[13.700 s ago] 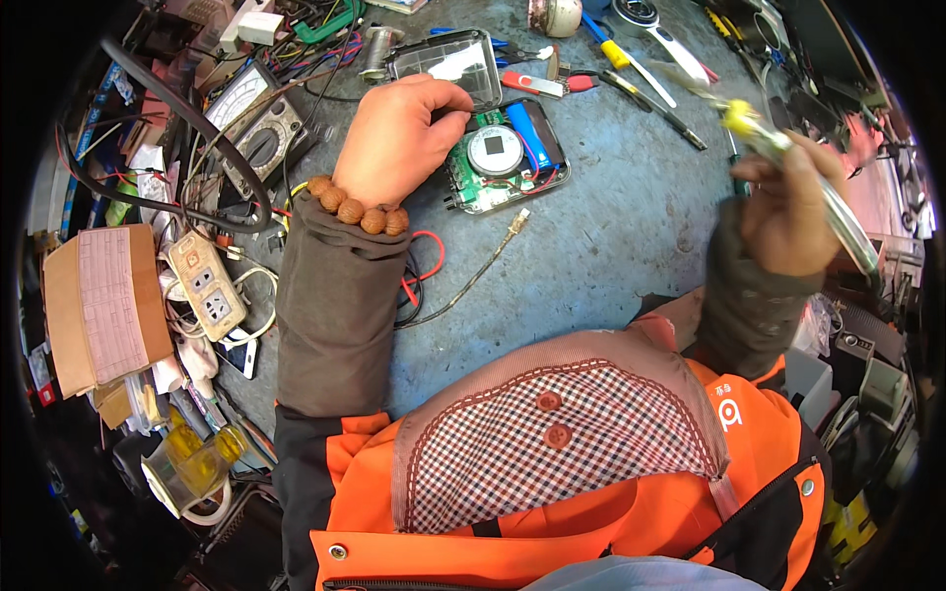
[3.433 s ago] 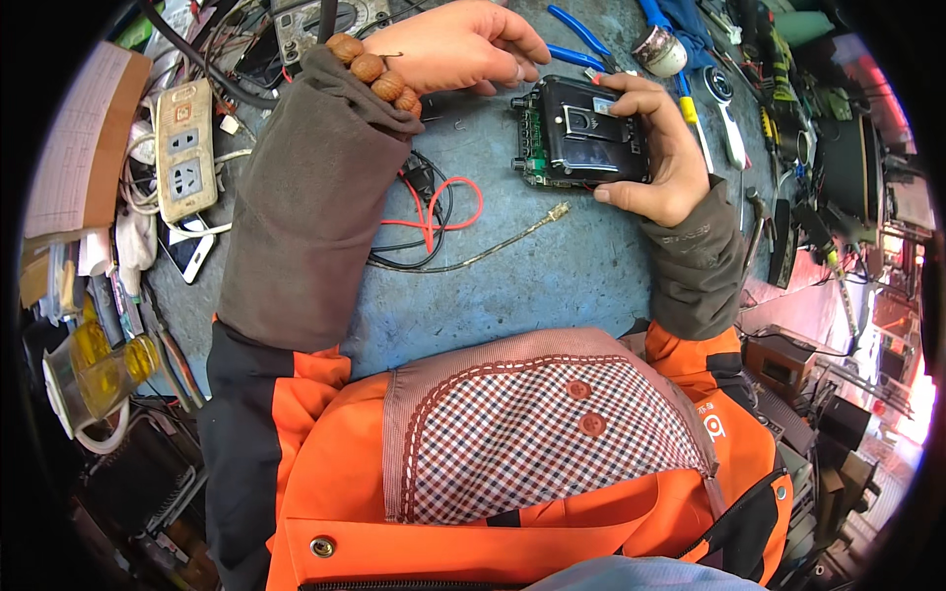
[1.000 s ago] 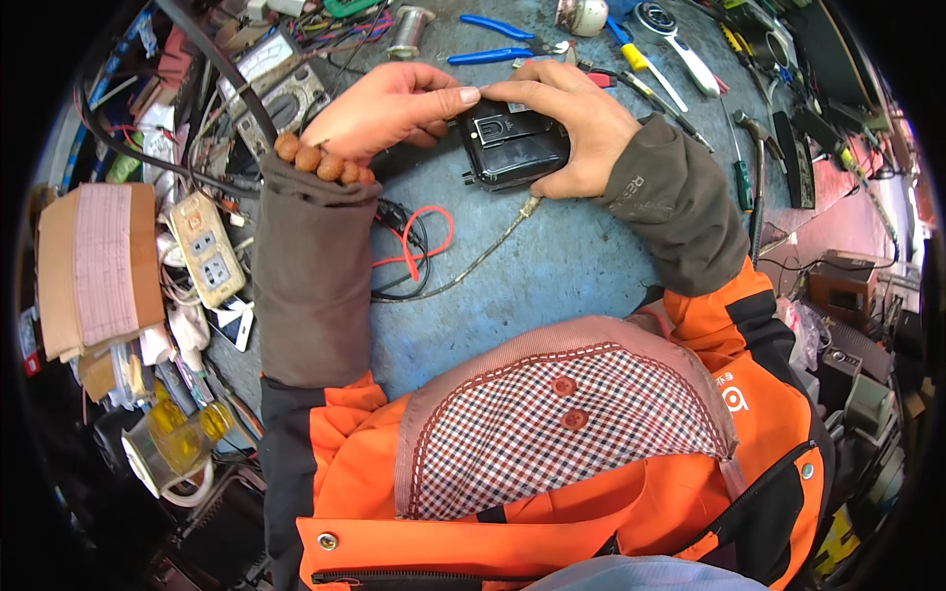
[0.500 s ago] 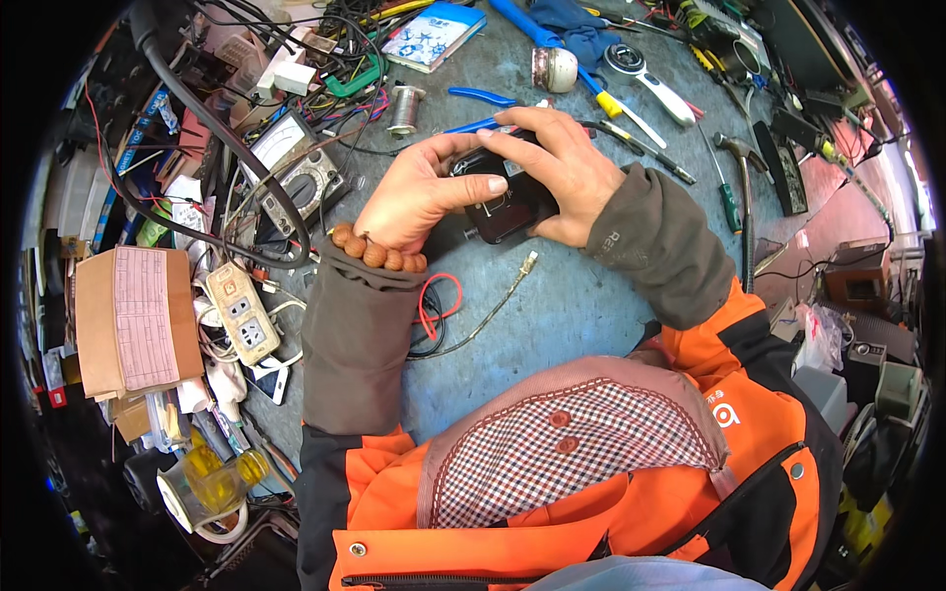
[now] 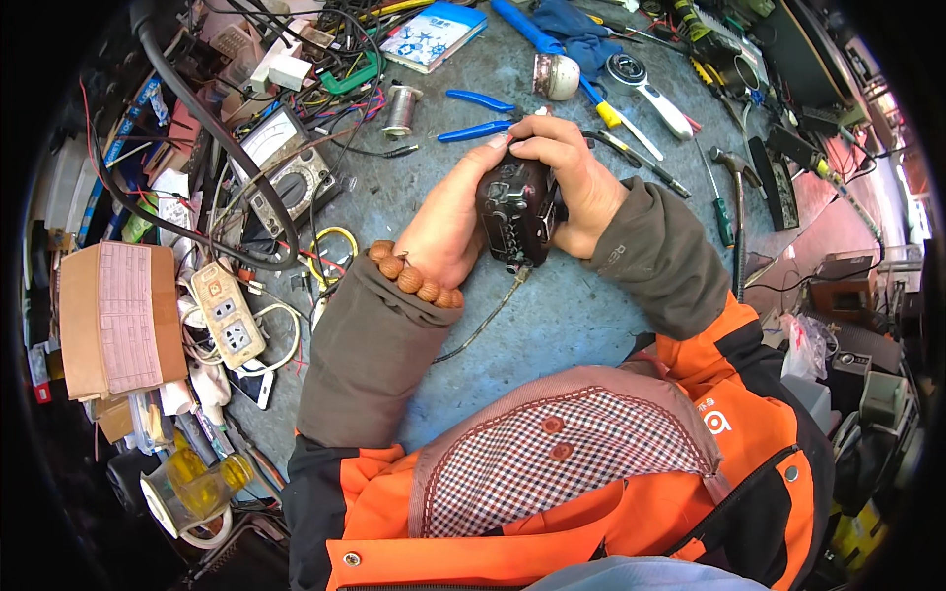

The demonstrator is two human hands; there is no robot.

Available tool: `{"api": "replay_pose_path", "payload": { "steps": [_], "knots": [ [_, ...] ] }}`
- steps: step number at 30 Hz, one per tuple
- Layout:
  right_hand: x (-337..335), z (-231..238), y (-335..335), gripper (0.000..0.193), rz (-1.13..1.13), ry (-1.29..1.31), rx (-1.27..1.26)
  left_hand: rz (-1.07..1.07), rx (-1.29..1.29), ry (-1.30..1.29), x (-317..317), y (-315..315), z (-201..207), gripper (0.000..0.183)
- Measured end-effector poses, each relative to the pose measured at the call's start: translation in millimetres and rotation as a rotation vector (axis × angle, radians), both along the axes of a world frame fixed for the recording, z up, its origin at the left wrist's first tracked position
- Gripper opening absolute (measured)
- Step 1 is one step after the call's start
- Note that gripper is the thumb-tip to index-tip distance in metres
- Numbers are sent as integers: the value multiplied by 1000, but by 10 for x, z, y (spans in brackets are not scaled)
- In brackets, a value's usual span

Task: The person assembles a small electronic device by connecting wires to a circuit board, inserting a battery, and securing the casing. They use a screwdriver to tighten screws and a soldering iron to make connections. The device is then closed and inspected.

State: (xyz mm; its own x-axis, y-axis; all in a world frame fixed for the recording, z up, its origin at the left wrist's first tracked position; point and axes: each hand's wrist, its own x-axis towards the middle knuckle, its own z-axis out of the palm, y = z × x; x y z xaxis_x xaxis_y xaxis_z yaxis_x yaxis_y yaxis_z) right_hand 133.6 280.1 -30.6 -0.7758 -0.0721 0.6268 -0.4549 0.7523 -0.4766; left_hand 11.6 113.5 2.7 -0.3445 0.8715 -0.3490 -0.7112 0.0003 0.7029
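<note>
A small black boxy device [image 5: 509, 212] is held upright between both my hands, over the middle of the bench. Along its left side lies my left hand [image 5: 445, 219], fingers wrapped round it, a beaded bracelet [image 5: 412, 279] at the wrist. My right hand [image 5: 576, 182] closes over its top and right side with bent fingers. A thin grey cable [image 5: 485, 322] runs from beneath my left sleeve up to the device's lower end; whether it is plugged in I cannot tell. Beyond my fingertips are blue-handled pliers [image 5: 475, 130].
An analog multimeter [image 5: 286, 177] and a solder spool [image 5: 401, 110] stand to the left. Nearer lie a power strip [image 5: 227, 313] and cardboard [image 5: 121, 320]. At right are a magnifier [image 5: 650, 96], a screwdriver [image 5: 722, 207] and a hammer [image 5: 739, 187]. A thick black cable [image 5: 212, 128] arches across the left.
The black device has been turned, showing a different face. My left forearm has shifted right, over the red cable loop. The grey cable's end now meets the device's lower end.
</note>
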Motion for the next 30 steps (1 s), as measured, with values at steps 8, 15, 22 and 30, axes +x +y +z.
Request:
{"api": "replay_pose_path", "payload": {
  "steps": [8, 15, 22, 30],
  "knots": [
    [-24, 123, -129, 106, -224, -25, 97, 105, 171, -127, -5, 10, -47, 37],
    [139, 272, -32, 134, 55, -424, -204, 117, 254, -45, 1, -4, -120, 52],
    [39, 135, -105, 150, 57, -381, -581, 105, 269, -17, 10, -4, -88, 55],
    [51, 164, -123, 143, 65, -332, -453, 164, 217, -59, -58, 28, -175, 31]
  ]
}}
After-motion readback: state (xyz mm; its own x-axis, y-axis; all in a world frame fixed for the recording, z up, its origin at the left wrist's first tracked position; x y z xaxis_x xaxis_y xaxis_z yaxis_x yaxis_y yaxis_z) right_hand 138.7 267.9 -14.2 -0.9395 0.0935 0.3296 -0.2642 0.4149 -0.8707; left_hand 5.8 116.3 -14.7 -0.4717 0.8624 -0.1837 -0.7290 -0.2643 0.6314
